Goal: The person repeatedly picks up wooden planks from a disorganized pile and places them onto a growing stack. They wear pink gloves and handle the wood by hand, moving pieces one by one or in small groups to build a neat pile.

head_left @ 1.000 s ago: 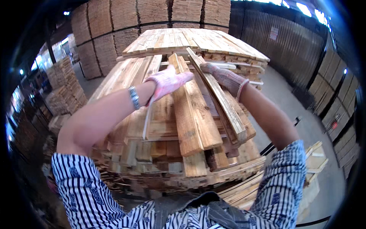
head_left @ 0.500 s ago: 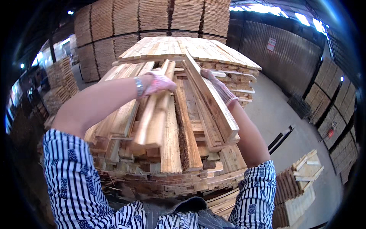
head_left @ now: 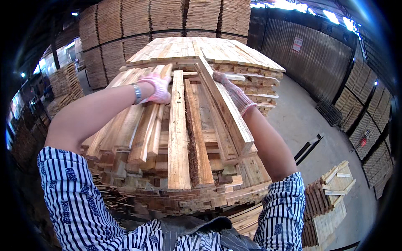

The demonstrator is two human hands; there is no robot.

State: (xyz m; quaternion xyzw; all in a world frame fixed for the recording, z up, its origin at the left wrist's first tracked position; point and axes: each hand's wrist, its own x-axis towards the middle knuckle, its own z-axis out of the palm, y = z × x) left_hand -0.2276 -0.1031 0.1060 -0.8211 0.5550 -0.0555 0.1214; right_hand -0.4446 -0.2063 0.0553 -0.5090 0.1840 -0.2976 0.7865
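My left hand (head_left: 155, 88), in a pink-and-white glove, lies over the top of the left-hand wooden boards (head_left: 144, 134), fingers spread across them. My right hand (head_left: 228, 85), in a similar glove, is closed against the outer side of a long board (head_left: 228, 111) that stands on its edge. This board leans beside another board at the right of the stack. Between my hands lie two separate planks: a pale one (head_left: 178, 138) and one with a dark bark edge (head_left: 200, 142). My right fingertips are partly hidden behind the upright board.
Beyond my hands is a higher layer of flat boards (head_left: 201, 48). Tall lumber stacks (head_left: 167, 16) rise behind it. A corrugated metal wall (head_left: 293, 54) stands right. At lower right sits a smaller wood pile (head_left: 326, 205), near a black metal bar (head_left: 309, 149) above the concrete floor (head_left: 293, 113).
My left hand has moved left with two boards, which now lie against the left group. A gap has opened beside the pale plank. My right hand keeps its place on the upright board.
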